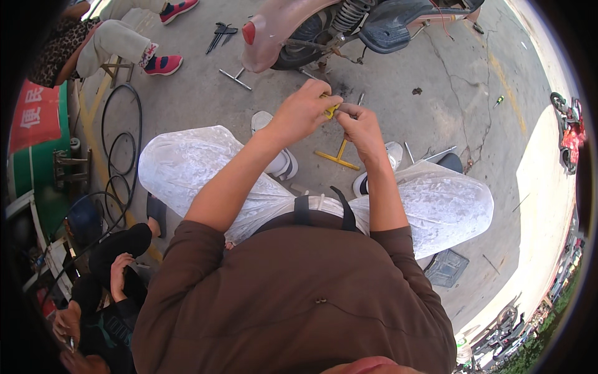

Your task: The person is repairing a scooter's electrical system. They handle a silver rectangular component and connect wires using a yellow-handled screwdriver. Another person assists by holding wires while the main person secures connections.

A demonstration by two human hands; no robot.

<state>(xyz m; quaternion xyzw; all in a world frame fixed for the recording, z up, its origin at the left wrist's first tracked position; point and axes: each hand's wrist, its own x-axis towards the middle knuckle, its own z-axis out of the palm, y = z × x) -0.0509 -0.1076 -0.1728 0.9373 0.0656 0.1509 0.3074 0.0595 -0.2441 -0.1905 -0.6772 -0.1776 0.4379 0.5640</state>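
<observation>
Between my raised hands is a small yellow piece with a curved edge; I cannot make out its kind. My left hand is closed on it, fingers bent over its top. My right hand meets it from the other side, thumb and forefinger pinched together at the fingertips. Whatever they grip is too small to name. Below the hands, a yellow T-handle wrench lies on the ground between my shoes, its shaft partly hidden behind my right hand. Beyond the hands stands a pink scooter with its rear wheel and spring showing.
A silver T-handle wrench and dark tools lie left of the scooter. A screwdriver lies far right. Black hose coils at the left, near a seated person. Another person sits lower left. A dark panel lies by my right knee.
</observation>
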